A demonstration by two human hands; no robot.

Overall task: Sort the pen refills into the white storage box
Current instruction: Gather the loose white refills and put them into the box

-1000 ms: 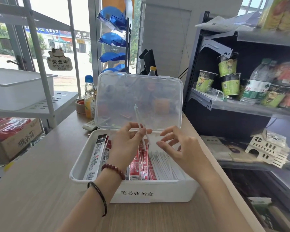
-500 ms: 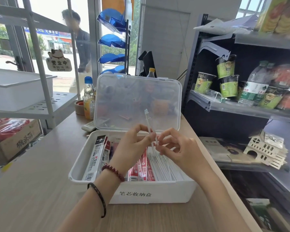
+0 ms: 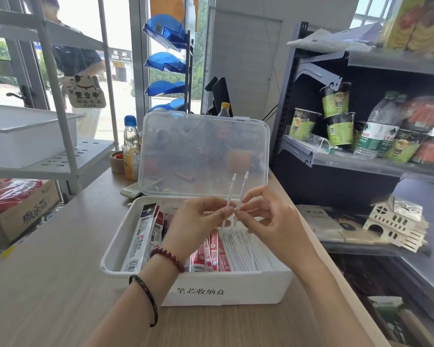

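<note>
The job looks well along. The white storage box point(image 3: 226, 291) stands on the worktop point(image 3: 60, 271) with its clear lid point(image 3: 203, 151) propped upright at the box's 12 o'clock edge, and it is already laid out in groups: black-and-white packs point(image 3: 142, 236) against the 9 o'clock wall, red packs point(image 3: 216, 251) in the middle, and a neat row of loose white refills point(image 3: 246, 249) toward 3 o'clock. What is left, as far as can be seen, is the pair of thin refills in hand. A small red thing point(image 3: 183, 176) shows through the lid on the worktop beyond the box, but whether it belongs to the job cannot be told. The left hand point(image 3: 198, 221) and right hand point(image 3: 271, 224) meet over the middle of the box, and each seems to hold one stick. The left fingers point(image 3: 223, 214) are curled in a tight pinch round the left-hand refill point(image 3: 231, 189) below its middle. The right fingers point(image 3: 246, 214) pinch the right-hand refill point(image 3: 243, 189) at about the same level, the other fingers of that hand loosely spread. Both refills stand nearly upright and side by side, just apart, leaning slightly toward 1 o'clock. Their capped tips rise above the fingers in front of the lid. Their lower ends hang just over the far end of the loose white row, apparently not yet resting in it.
</note>
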